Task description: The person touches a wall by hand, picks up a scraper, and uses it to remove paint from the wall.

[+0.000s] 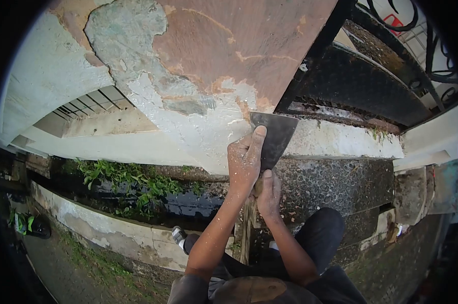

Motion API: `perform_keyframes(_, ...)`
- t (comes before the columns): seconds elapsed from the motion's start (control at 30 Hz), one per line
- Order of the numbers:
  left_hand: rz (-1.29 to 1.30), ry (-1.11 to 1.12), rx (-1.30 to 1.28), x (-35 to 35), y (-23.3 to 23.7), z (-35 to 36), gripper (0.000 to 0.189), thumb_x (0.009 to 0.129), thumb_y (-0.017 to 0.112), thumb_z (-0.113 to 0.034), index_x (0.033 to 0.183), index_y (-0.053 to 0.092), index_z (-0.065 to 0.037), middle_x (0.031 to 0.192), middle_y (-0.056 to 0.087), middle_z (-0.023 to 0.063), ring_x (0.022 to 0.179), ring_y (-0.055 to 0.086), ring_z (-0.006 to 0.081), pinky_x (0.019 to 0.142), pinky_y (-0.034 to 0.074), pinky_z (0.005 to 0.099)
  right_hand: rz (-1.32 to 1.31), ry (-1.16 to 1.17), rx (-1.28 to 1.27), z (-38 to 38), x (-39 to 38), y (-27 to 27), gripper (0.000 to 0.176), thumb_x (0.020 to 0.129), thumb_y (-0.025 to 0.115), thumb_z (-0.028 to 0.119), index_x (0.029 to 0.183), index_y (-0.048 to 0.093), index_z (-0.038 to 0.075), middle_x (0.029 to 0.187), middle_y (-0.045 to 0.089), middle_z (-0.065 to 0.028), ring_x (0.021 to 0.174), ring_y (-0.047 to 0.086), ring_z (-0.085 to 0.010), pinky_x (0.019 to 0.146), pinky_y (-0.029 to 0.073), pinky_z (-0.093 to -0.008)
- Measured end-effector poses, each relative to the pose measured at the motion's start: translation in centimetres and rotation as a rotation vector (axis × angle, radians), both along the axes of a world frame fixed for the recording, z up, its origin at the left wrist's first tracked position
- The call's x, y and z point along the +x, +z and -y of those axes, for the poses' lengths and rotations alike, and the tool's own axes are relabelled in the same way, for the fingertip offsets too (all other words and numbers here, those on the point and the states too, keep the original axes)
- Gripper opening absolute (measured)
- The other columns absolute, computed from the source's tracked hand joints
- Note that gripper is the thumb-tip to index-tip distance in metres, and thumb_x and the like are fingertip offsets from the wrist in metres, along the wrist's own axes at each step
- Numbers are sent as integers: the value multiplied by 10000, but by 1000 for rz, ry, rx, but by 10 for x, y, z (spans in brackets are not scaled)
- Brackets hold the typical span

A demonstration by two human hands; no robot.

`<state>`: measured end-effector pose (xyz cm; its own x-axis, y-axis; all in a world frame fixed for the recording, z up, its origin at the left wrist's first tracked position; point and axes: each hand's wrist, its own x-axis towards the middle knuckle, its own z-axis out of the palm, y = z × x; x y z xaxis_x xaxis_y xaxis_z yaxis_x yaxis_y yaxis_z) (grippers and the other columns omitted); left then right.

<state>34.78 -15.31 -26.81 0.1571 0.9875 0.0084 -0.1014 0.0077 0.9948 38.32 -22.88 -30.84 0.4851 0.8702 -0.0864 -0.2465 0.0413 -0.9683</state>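
A wide metal scraper (273, 137) has its blade pressed flat against a wall with peeling paint (208, 71), where white, grey and reddish-brown layers show. My left hand (244, 162) grips the scraper with its index finger stretched up along the blade. Just below it, my right hand (269, 195) is wrapped around the scraper's wooden handle. Both hands are speckled with white dust. My dark trousers (320, 238) and a shoe (178, 234) show beneath my arms.
A black metal staircase (360, 86) with a railing rises at the upper right. Below the wall runs a drain channel with green weeds (127, 180) and a low concrete kerb (112, 230). A pebbled dark step (335, 185) lies to the right of my hands.
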Motion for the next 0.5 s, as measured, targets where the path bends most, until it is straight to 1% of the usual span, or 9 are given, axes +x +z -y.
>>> perform_keyframes(0.07, -12, 4, 41, 4, -6, -5, 468, 877, 510, -306, 538, 398, -3, 499, 326, -33, 514, 264, 63, 438, 229, 272, 80, -53, -64, -2, 3, -21, 404, 913, 341, 402, 758, 448, 44, 539, 435, -1, 420, 410, -74, 371, 322, -214)
perform_keyframes(0.1, -29, -10, 25, 2, -7, -6, 465, 878, 506, -313, 545, 410, -3, 497, 322, -32, 509, 264, 63, 433, 224, 271, 13, -1, -78, -1, 3, -12, 423, 911, 346, 405, 714, 442, 43, 522, 429, -3, 412, 409, -81, 374, 325, -213)
perform_keyframes(0.2, 22, 0, -6, 0, 26, -11, 472, 879, 504, -316, 539, 397, -6, 499, 316, -30, 508, 263, 66, 434, 222, 276, -86, 64, -14, -3, 3, 19, 417, 910, 352, 402, 703, 440, 52, 513, 428, -6, 398, 403, -86, 372, 325, -219)
perform_keyframes(0.27, -5, 24, 41, 2, 12, -11, 479, 876, 511, -318, 532, 380, -10, 498, 307, -31, 505, 256, 65, 432, 213, 284, 11, 14, -43, -5, 4, 5, 428, 911, 343, 410, 693, 441, 54, 505, 423, -9, 388, 394, -90, 369, 319, -222)
perform_keyframes(0.33, -53, 46, 49, 2, 14, -7, 480, 873, 516, -319, 532, 373, -12, 495, 304, -33, 503, 249, 64, 431, 209, 286, 143, -65, -35, -9, 0, 1, 439, 911, 336, 417, 685, 439, 55, 497, 419, -11, 388, 394, -90, 368, 314, -225)
perform_keyframes(0.37, -23, 43, 44, 3, 16, -11, 479, 871, 519, -318, 532, 375, -13, 493, 305, -31, 503, 250, 64, 431, 209, 288, 94, -25, -36, -10, 3, 2, 439, 911, 333, 417, 685, 438, 55, 496, 417, -11, 389, 395, -90, 368, 316, -225)
perform_keyframes(0.43, 24, 35, -3, 1, 29, -13, 476, 868, 526, -318, 533, 377, -15, 490, 308, -28, 502, 252, 66, 430, 210, 290, -15, 56, -73, -5, 5, 24, 440, 913, 328, 415, 684, 436, 55, 493, 415, -11, 390, 398, -90, 369, 320, -225)
perform_keyframes(0.5, 10, 30, -15, 1, 15, -9, 482, 865, 531, -319, 526, 374, -15, 483, 312, -25, 497, 251, 66, 427, 209, 292, 50, 37, -61, -2, 5, 15, 440, 915, 325, 413, 684, 436, 55, 495, 418, -13, 392, 401, -89, 368, 322, -228)
